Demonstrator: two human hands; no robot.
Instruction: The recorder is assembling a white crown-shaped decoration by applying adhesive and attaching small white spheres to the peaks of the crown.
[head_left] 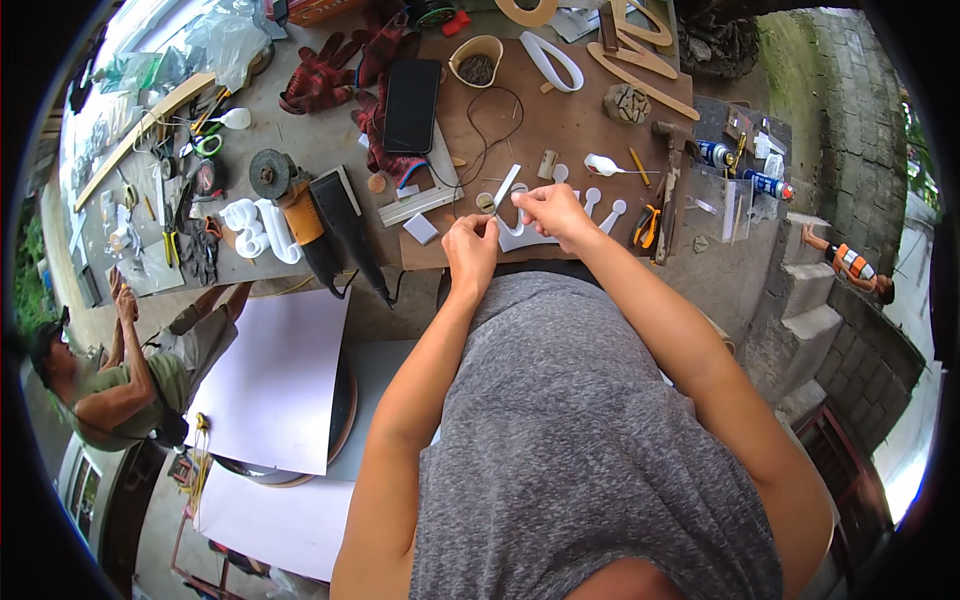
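Observation:
Over the front edge of the brown board, my left hand (472, 250) and my right hand (555, 215) are both closed in a pinch, close together. A narrow white strip (508, 186), bent into a curve, runs between them, its upper end sticking up past my fingers. My right fingertips grip the strip; what exactly my left fingertips pinch is too small to tell. Beneath them lies a white crown-shaped piece (530, 239), partly hidden by my hands, with round-tipped prongs spreading away. A small white-capped bottle with a needle tip (602, 164) lies just beyond.
Orange-handled pliers (648, 226) and a hammer (668, 165) lie to the right. On the left are an angle grinder (298, 215), a black phone (412, 105), red gloves (318, 75) and a square (425, 203). Another person (130, 380) stands at the left; someone sits (850, 262) far right.

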